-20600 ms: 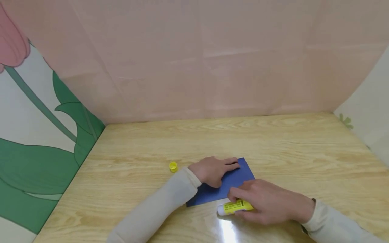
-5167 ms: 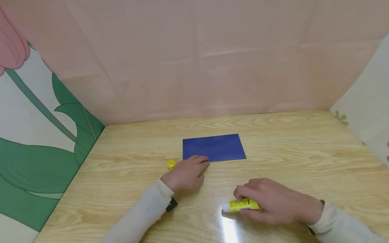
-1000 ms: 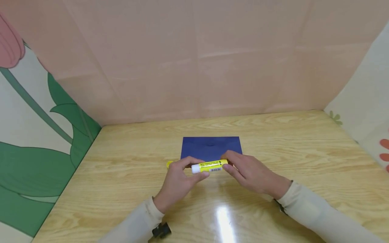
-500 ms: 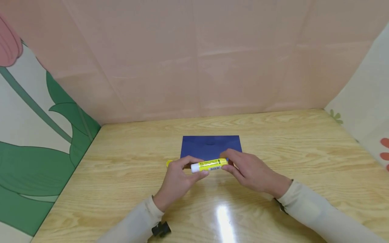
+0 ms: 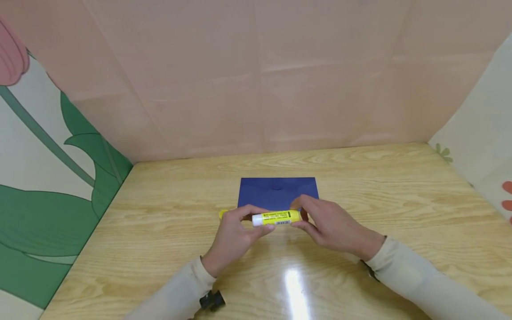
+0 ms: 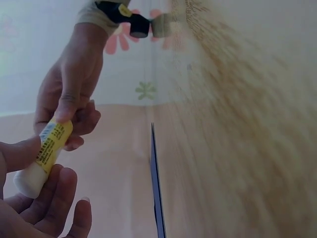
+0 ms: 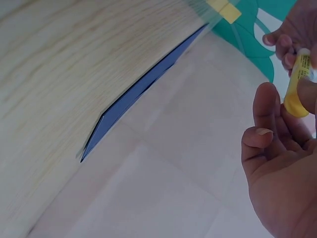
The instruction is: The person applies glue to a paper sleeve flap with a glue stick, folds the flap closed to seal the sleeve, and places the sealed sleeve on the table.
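Observation:
Both hands hold a glue stick (image 5: 276,218) level above the table, yellow-bodied with a white end. My left hand (image 5: 231,242) grips the white end between thumb and fingers. At the yellow end, my right hand (image 5: 340,227) pinches with thumb and fingertips; the right wrist view shows the stick's rounded yellow tip (image 7: 295,105) by that thumb. Just beyond the hands lies a flat blue paper piece (image 5: 260,192) resembling an envelope, a small curved mark near its middle. Its near edge is partly hidden. A yellow cap (image 5: 222,214) shows partly behind the left hand.
The wood-grain table (image 5: 168,249) ends at a pink backdrop (image 5: 256,89). Printed panels stand at the left (image 5: 52,178) and right (image 5: 480,133). A black wrist device (image 5: 212,301) sits under the left sleeve.
Earlier, the left hand touched the blue paper while the right held the glue stick low; the paper has since moved back. Both hands now hold the stick, barely changed over the last second.

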A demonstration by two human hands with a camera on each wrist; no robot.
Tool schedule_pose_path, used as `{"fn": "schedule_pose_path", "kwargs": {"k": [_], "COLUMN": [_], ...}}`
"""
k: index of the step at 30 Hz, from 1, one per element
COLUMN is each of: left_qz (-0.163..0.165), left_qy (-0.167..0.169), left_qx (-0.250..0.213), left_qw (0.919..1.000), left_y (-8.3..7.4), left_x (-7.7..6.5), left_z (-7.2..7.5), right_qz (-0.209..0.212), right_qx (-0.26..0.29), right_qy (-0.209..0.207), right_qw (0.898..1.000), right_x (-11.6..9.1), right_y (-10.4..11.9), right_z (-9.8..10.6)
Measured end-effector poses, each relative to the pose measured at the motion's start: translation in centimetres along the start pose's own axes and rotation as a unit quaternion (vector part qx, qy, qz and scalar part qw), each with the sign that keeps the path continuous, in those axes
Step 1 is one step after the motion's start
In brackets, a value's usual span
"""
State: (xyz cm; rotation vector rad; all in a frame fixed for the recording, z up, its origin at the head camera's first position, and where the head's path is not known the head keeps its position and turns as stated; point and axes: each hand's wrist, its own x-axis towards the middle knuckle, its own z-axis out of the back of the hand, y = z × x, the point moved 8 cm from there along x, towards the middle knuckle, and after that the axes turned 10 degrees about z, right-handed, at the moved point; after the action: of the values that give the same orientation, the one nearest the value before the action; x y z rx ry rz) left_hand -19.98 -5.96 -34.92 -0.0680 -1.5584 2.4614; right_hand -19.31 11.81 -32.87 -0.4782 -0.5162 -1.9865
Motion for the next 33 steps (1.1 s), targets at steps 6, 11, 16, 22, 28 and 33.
{"fn": "schedule_pose_path", "kwargs": {"k": [6,11,16,22,28,33], "left_qz": [-0.005,-0.008,-0.006,-0.005,-0.002,-0.002], "left_qy": [0.006,0.006,0.007,0.013,0.013,0.009], "left_qx": [0.008,0.004,0.010,0.008,0.013,0.015], "left_qw": [0.9999,0.9999,0.9999,0.9999,0.9998,0.9998], "left_y": [-0.06,-0.20,-0.20,-0.26,-0.26,-0.27], "left_x": [-0.01,0.01,0.04,0.10,0.10,0.06], "left_z": [-0.16,-0.21,-0.26,-0.32,-0.27,-0.17], "right_qz": [0.012,0.020,0.029,0.032,0.025,0.019], "right_qx": [-0.015,-0.029,-0.039,-0.044,-0.041,-0.035], "right_qy": [0.002,-0.004,-0.017,-0.021,-0.017,-0.007], "right_qw": [1.000,0.999,0.999,0.998,0.999,0.999], "right_x": [0.03,0.09,0.16,0.14,0.09,0.11], "right_y": [0.18,0.34,0.49,0.50,0.39,0.29], "right_z": [0.13,0.31,0.51,0.61,0.62,0.52]}}
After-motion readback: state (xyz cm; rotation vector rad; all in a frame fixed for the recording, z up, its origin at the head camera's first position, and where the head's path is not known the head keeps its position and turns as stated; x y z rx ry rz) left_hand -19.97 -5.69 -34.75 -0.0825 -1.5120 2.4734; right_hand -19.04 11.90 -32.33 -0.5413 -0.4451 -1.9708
